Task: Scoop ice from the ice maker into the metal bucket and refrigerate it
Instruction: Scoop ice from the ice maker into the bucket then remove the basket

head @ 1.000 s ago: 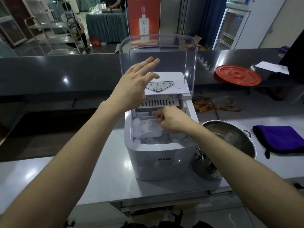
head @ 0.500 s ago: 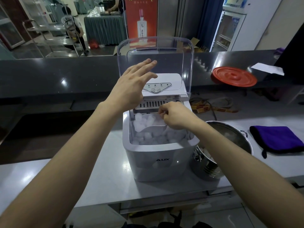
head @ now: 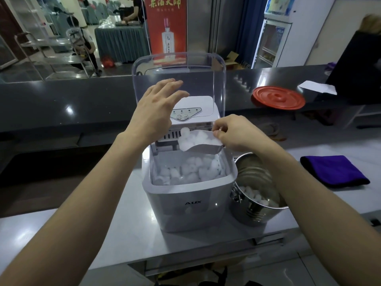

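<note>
the right hand pinches a loaded scoop above the ice maker, the left hand held out flat by the lid, while the metal bucket just right holds some ice, so more scooping and refrigerating remain.

Metal bucket – right side behind the right forearm, control panel labels too small

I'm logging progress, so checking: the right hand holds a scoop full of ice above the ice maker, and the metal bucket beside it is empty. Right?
Not quite: the metal bucket is not empty. The head view shows ice pieces already lying in its bottom. The rest holds: the right hand holds a scoop full of ice above the ice maker.
</note>
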`<act>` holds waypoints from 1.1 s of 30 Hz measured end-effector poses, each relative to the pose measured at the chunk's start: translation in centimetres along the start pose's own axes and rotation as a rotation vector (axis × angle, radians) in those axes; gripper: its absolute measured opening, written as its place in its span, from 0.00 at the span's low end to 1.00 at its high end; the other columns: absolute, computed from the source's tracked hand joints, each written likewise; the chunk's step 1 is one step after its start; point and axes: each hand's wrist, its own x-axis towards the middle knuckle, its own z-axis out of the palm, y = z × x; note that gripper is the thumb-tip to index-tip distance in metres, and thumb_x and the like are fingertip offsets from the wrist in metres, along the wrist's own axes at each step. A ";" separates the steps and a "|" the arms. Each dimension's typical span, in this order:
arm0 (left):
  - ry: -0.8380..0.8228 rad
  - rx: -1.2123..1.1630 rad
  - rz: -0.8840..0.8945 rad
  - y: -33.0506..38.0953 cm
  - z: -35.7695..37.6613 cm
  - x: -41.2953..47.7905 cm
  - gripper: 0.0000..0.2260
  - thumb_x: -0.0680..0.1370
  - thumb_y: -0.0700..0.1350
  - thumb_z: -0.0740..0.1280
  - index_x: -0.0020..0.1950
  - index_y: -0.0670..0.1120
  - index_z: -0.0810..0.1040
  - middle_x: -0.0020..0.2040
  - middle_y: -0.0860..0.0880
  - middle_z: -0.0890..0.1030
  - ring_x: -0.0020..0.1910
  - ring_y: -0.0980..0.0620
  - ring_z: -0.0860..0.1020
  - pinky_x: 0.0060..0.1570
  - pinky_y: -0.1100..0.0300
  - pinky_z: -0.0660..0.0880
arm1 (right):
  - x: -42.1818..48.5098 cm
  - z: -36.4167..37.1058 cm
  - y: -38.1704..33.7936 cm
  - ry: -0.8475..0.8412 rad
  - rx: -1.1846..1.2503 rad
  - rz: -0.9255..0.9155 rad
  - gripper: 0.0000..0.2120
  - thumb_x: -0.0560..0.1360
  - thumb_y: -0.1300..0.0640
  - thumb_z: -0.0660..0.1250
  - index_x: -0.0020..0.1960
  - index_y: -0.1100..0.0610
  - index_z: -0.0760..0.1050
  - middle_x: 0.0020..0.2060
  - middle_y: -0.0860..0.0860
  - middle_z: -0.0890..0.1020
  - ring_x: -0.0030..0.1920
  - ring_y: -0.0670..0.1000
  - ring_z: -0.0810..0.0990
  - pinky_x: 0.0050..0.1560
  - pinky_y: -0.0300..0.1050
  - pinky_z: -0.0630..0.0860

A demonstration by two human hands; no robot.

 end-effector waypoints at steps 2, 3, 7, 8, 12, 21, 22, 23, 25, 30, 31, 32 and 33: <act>0.013 0.010 0.014 0.7 0.1 0.4 0.34 0.71 0.24 0.65 0.75 0.45 0.78 0.79 0.43 0.73 0.80 0.39 0.66 0.78 0.41 0.64 | -0.4 -0.6 1.0 0.016 0.010 0.029 0.08 0.83 0.55 0.66 0.48 0.48 0.82 0.41 0.43 0.82 0.43 0.47 0.81 0.42 0.43 0.73; 0.010 0.010 0.024 1.2 0.2 0.7 0.34 0.71 0.24 0.66 0.75 0.45 0.78 0.78 0.43 0.73 0.79 0.39 0.66 0.77 0.41 0.65 | -0.6 -0.9 1.5 0.027 0.019 0.046 0.08 0.83 0.55 0.66 0.48 0.48 0.83 0.41 0.44 0.82 0.42 0.48 0.81 0.43 0.44 0.74; -0.008 -0.009 0.063 3.4 1.2 2.0 0.33 0.72 0.24 0.66 0.75 0.46 0.78 0.78 0.44 0.74 0.79 0.39 0.67 0.77 0.43 0.64 | -1.7 -2.1 3.6 0.073 0.037 0.101 0.09 0.83 0.55 0.67 0.47 0.48 0.83 0.39 0.44 0.83 0.40 0.46 0.82 0.39 0.42 0.73; -0.011 -0.020 0.077 4.0 1.5 2.2 0.33 0.73 0.25 0.66 0.75 0.46 0.78 0.78 0.43 0.74 0.78 0.39 0.68 0.77 0.43 0.64 | -2.0 -2.4 4.2 0.084 0.038 0.116 0.09 0.82 0.56 0.67 0.46 0.48 0.84 0.38 0.45 0.84 0.40 0.47 0.82 0.40 0.42 0.73; -0.024 -0.038 0.125 6.1 2.6 3.3 0.34 0.73 0.25 0.67 0.77 0.48 0.77 0.78 0.43 0.73 0.79 0.39 0.67 0.77 0.43 0.65 | -3.3 -3.6 7.0 0.124 0.045 0.190 0.11 0.82 0.55 0.68 0.42 0.45 0.82 0.39 0.45 0.85 0.41 0.46 0.82 0.43 0.44 0.75; -0.018 0.052 0.072 9.0 4.8 4.9 0.33 0.73 0.29 0.71 0.78 0.48 0.76 0.74 0.40 0.69 0.78 0.37 0.63 0.78 0.41 0.65 | -5.9 -3.4 13.5 0.151 -0.047 0.366 0.09 0.84 0.55 0.64 0.48 0.46 0.81 0.47 0.51 0.85 0.48 0.54 0.81 0.46 0.45 0.73; -0.019 0.066 0.062 9.1 5.1 5.0 0.34 0.73 0.29 0.71 0.78 0.48 0.75 0.73 0.40 0.69 0.78 0.36 0.63 0.78 0.41 0.65 | -6.2 -3.2 14.0 0.148 -0.064 0.379 0.09 0.84 0.55 0.64 0.49 0.46 0.80 0.48 0.51 0.85 0.47 0.54 0.81 0.45 0.46 0.74; -0.022 0.078 0.054 9.3 5.3 5.0 0.34 0.73 0.30 0.72 0.78 0.47 0.75 0.73 0.39 0.68 0.78 0.36 0.63 0.78 0.41 0.64 | -6.4 -3.0 14.5 0.142 -0.080 0.389 0.08 0.84 0.55 0.64 0.50 0.46 0.80 0.49 0.52 0.85 0.47 0.54 0.81 0.45 0.47 0.76; -0.027 0.093 0.039 9.6 5.6 5.1 0.34 0.72 0.31 0.72 0.78 0.47 0.75 0.72 0.39 0.67 0.78 0.35 0.62 0.79 0.41 0.63 | -6.9 -2.5 15.1 0.135 -0.110 0.401 0.08 0.84 0.56 0.64 0.52 0.48 0.81 0.51 0.53 0.85 0.48 0.56 0.82 0.48 0.52 0.80; -0.023 0.126 0.022 9.7 6.2 5.1 0.33 0.72 0.32 0.74 0.76 0.47 0.75 0.72 0.39 0.65 0.78 0.34 0.61 0.80 0.41 0.61 | -7.2 -0.9 15.4 0.122 -0.212 0.410 0.10 0.81 0.61 0.64 0.56 0.52 0.83 0.52 0.55 0.84 0.48 0.57 0.80 0.45 0.53 0.80; -0.024 0.131 0.022 9.7 6.3 5.1 0.33 0.71 0.32 0.74 0.76 0.47 0.75 0.72 0.39 0.65 0.78 0.34 0.60 0.80 0.41 0.60 | -7.1 -0.5 15.3 0.120 -0.242 0.409 0.10 0.80 0.62 0.64 0.56 0.53 0.82 0.51 0.55 0.84 0.47 0.58 0.80 0.43 0.51 0.77; -0.023 0.134 0.021 9.7 6.4 5.1 0.34 0.71 0.32 0.75 0.76 0.47 0.75 0.72 0.39 0.65 0.78 0.34 0.60 0.81 0.41 0.60 | -7.0 -0.2 15.1 0.120 -0.273 0.406 0.10 0.79 0.63 0.65 0.56 0.53 0.82 0.51 0.56 0.83 0.47 0.58 0.79 0.42 0.49 0.74; -0.024 0.137 0.020 9.7 6.4 5.1 0.34 0.71 0.33 0.75 0.76 0.47 0.75 0.72 0.40 0.65 0.78 0.34 0.60 0.81 0.41 0.60 | -7.0 0.2 15.0 0.120 -0.303 0.402 0.11 0.79 0.63 0.65 0.55 0.54 0.82 0.50 0.56 0.83 0.47 0.59 0.79 0.42 0.48 0.73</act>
